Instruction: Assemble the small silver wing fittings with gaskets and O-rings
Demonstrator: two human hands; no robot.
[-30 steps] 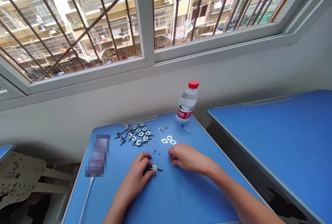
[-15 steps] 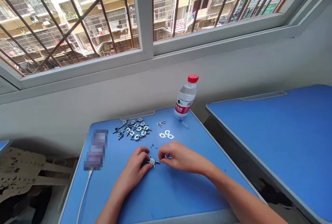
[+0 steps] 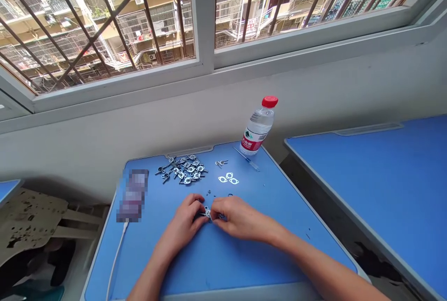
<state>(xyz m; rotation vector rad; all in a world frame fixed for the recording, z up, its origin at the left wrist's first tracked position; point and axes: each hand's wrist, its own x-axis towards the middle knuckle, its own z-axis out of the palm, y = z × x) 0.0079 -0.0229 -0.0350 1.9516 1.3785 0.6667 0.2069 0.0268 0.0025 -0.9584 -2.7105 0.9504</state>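
Observation:
My left hand (image 3: 186, 217) rests on the blue table, thumb and fingers closed on a small metal flanged part (image 3: 207, 212) with thin stems. From the right, my right hand (image 3: 235, 215) reaches the same part, its fingertips pinched at the part's right side. A small dark piece shows under those fingers, too hidden to name. Beyond the hands lie a few tiny dark bits (image 3: 208, 192). Three flat oval metal plates (image 3: 229, 178) lie farther back, with a small metal piece (image 3: 221, 163) behind them.
A pile of similar metal parts (image 3: 185, 170) covers the back left of the table (image 3: 275, 264). Left of it lies a blurred phone (image 3: 132, 196) with a white cable (image 3: 117, 254). A water bottle (image 3: 258, 129) and a pen (image 3: 246, 158) are at the back right. Another blue table (image 3: 377, 175) stands to the right.
My right hand has moved left, from beside the metal part onto its right side. My left hand keeps its hold. The whole view has shifted slightly.

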